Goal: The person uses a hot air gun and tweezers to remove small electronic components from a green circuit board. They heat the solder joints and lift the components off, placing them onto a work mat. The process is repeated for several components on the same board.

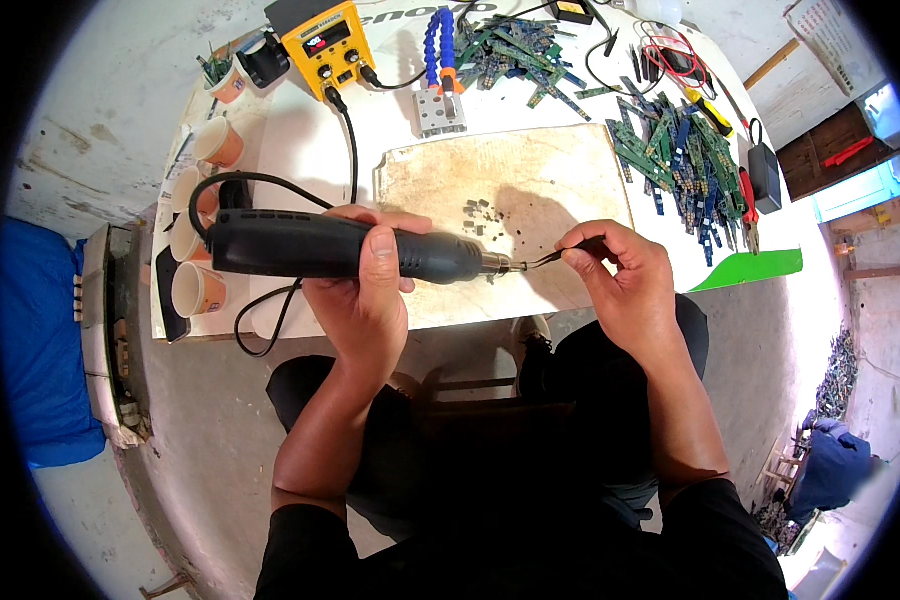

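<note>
My left hand (370, 285) is wrapped around a black hot-air gun (290, 246), which lies level with its metal nozzle (494, 263) aimed to the right. Dark tweezers (560, 255) are pinched in my right hand (625, 285). Their tips reach the front of the nozzle; whether they grip anything there is too small to tell. Below both tools is a worn tan board (420, 170) at the table's near edge. Several small dark chips (485, 215) are scattered on it, just beyond the nozzle.
Piles of narrow green and blue circuit boards (675, 150) cover the back and right. A yellow control station (325, 60) stands back left, beside a metal block (440, 112) with a blue jointed hose (432, 45). Paper cups (218, 142) line the left edge; red-handled pliers (750, 205) lie right.
</note>
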The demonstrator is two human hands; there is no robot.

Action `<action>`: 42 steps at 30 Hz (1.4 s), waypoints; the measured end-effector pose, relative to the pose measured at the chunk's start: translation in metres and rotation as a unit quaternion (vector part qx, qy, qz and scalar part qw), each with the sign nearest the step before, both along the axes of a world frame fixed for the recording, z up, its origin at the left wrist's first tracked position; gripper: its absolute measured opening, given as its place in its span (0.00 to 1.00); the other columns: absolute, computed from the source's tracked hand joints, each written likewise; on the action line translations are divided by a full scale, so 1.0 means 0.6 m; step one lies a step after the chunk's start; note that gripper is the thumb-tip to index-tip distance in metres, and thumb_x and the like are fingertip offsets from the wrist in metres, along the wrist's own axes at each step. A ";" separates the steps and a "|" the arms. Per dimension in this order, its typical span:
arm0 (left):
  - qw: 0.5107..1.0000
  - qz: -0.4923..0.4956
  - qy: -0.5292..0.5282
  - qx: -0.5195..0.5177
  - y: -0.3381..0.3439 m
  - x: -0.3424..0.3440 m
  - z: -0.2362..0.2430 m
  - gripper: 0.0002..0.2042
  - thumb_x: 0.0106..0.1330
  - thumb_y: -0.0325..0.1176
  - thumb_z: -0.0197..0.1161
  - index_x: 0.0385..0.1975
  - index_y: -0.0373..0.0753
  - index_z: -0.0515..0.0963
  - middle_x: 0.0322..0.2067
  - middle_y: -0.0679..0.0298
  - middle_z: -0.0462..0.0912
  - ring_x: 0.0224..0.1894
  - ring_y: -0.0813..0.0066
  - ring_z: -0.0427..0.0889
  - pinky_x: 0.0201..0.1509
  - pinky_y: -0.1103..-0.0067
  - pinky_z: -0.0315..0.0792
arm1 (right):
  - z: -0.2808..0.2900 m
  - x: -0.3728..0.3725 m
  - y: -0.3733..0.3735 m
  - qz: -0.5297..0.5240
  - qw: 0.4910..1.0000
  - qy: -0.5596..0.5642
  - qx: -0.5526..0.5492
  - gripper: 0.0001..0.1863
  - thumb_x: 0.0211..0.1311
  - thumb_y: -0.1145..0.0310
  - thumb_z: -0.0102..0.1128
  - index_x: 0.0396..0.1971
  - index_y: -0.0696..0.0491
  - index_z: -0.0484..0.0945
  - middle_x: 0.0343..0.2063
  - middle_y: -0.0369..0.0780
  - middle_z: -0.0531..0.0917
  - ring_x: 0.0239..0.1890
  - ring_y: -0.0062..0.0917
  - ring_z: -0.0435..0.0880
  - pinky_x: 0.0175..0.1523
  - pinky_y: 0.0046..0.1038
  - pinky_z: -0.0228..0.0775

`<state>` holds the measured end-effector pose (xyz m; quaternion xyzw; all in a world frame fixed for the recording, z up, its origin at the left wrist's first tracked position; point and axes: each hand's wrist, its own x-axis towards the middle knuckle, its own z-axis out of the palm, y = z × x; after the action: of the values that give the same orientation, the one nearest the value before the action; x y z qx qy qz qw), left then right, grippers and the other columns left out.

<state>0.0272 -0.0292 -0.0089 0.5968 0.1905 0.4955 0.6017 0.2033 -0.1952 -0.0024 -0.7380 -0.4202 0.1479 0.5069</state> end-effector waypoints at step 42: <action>0.998 0.043 0.031 0.039 0.006 0.000 0.001 0.12 0.77 0.41 0.50 0.45 0.37 0.70 0.32 0.54 0.87 0.23 0.85 0.78 0.22 0.90 0.67 | -0.009 0.002 0.007 -0.016 0.999 0.017 0.040 0.05 0.62 0.81 0.64 0.37 0.58 0.81 0.29 0.38 0.85 0.30 0.17 0.82 0.38 0.21 0.72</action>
<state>0.0271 -0.0258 -0.0083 0.6265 0.2151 0.5088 0.5498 0.2045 -0.1908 -0.0076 -0.7211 -0.4051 0.1349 0.5457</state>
